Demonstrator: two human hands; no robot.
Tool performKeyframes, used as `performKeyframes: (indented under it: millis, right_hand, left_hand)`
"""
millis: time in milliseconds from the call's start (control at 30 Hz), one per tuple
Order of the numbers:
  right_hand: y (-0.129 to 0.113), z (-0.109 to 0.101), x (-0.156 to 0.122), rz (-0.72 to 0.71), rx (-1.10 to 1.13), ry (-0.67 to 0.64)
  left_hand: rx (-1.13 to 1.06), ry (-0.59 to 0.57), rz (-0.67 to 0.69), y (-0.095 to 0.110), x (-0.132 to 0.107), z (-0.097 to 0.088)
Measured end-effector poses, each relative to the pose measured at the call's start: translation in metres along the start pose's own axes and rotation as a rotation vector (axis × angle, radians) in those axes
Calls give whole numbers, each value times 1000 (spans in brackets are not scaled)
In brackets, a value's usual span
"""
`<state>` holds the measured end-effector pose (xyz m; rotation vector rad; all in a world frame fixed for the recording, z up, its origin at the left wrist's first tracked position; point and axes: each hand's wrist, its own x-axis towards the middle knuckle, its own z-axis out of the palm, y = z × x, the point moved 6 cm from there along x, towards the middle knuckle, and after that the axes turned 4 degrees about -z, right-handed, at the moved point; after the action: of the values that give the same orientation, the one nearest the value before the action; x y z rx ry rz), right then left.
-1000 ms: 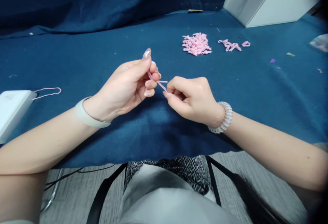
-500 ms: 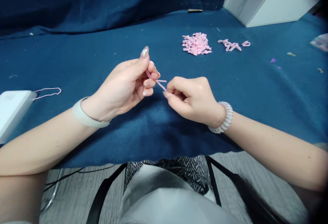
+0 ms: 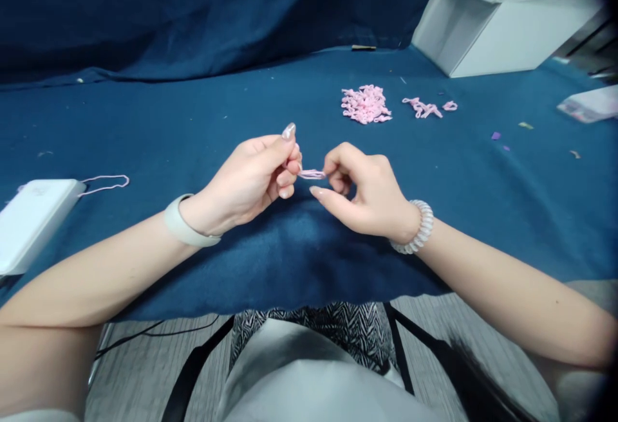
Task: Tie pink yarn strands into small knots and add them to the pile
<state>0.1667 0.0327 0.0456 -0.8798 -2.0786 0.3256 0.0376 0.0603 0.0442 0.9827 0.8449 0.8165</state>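
My left hand [image 3: 263, 177] is closed, its thumb and forefinger pinching a thin pink cord [image 3: 312, 174]. Doubled strands of this cord stick out rightward from the fingertips, and the rest is hidden in the hand. Facing it, my right hand [image 3: 369, 190] has its thumb apart from a bent forefinger. The strands' right end meets that forefinger, with no pinch visible on it. Farther back on the blue cloth lies a heap of small pink knotted cord loops [image 3: 365, 105]. A smaller group of similar loops [image 3: 423, 107] is just right of it.
At left, a white block-shaped device [image 3: 38, 222] lies with a pale pink cord loop [image 3: 109, 183] coming out from beside it. A white box [image 3: 502, 39] stands at the back right. Small scraps [image 3: 496, 136] dot the blue cloth [image 3: 159, 126] at right.
My right thumb has parted from the forefinger, where they pinched the cord before. The strands now lie closer together and nearly level. The whole view has shifted slightly.
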Motion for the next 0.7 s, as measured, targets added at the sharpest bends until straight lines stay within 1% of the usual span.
performKeyframes:
  millis: [67,100,200,300,400,467,567,633,700]
  right_hand:
    - [0,-5,3,-10,-2,30]
    - [-1,-6,5,-24,-9,19]
    - [-3,2,9,-25,15,-96]
    - [-2,13,9,66,118,-208]
    - [-2,23,7,176,228,-260]
    - [0,29,5,249,341,-268]
    - [4,34,3,345,518,-235]
    - [6,37,2,386,577,-236]
    - [7,39,1,392,587,-262]
  left_hand:
    - [2,-6,11,0,2,-1]
    - [4,-18,6,-1,4,-1]
    - [7,-53,-18,-4,7,1]
    - [-3,-58,-33,-7,10,2]
    - [-29,-40,-41,-9,12,1]
    - [-37,-27,-46,-10,13,0]
    - [-35,-35,-41,-10,14,-1]
    - [-43,-35,-23,-10,14,-3]
    - [-66,-20,6,-10,14,-4]
